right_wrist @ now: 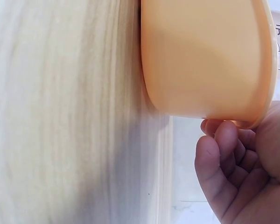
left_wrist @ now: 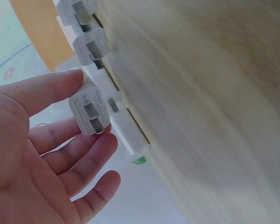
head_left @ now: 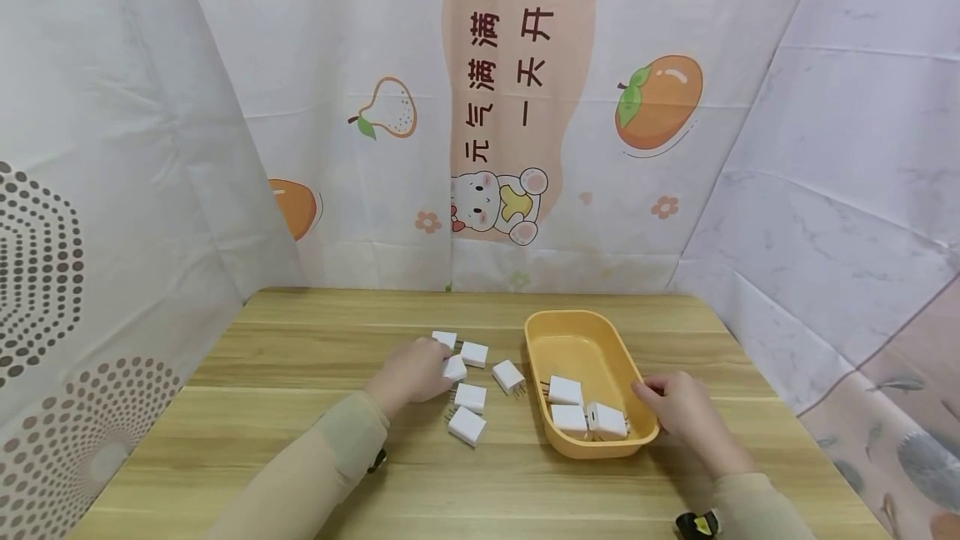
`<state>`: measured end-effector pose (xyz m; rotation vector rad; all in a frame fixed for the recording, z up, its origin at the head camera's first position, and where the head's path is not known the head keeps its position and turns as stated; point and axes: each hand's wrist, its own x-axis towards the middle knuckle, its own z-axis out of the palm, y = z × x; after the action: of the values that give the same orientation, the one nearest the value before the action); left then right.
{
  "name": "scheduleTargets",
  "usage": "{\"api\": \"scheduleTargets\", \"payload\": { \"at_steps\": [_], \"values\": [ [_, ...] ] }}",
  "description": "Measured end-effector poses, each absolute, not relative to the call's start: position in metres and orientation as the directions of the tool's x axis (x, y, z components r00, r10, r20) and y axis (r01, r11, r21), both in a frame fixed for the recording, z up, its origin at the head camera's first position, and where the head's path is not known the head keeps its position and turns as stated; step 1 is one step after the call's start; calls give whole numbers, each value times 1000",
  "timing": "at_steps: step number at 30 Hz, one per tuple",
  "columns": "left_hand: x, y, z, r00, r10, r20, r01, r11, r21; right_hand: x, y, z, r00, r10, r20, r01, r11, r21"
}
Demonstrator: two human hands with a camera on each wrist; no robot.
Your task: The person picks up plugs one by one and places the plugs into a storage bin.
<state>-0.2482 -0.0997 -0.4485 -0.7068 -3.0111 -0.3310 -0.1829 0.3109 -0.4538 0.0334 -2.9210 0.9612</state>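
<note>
My left hand [head_left: 412, 371] pinches a white charger plug [head_left: 454, 369] between thumb and fingers. In the left wrist view, the printed prong face of this charger plug [left_wrist: 89, 109] is turned to the camera. Several other white charger plugs [head_left: 470, 398] lie around that hand on the table, with one [head_left: 508, 377] closer to the tray. My right hand [head_left: 678, 408] grips the right rim of a yellow-orange plastic tray [head_left: 573, 348]; the right wrist view has its fingers curled under the rim. Three white charger plugs [head_left: 565, 390] lie in the tray's near half.
The wooden table [head_left: 315, 357] carries the tray at right of centre and the loose plugs at its middle. Printed curtains [head_left: 360, 215] hang behind the table and on both sides.
</note>
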Motion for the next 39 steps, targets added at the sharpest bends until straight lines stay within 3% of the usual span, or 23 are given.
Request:
{"api": "scheduleTargets", "payload": {
  "at_steps": [17,39],
  "values": [
    [-226,-89,-427,-866,459,198,496,838,227,-184,312,-459,-997,23,69,-23,797,-604],
    [-214,-88,-426,-821,490,293,559,795,236,-183,311,-460,-996,44,72,-10,786,-618]
  ]
}}
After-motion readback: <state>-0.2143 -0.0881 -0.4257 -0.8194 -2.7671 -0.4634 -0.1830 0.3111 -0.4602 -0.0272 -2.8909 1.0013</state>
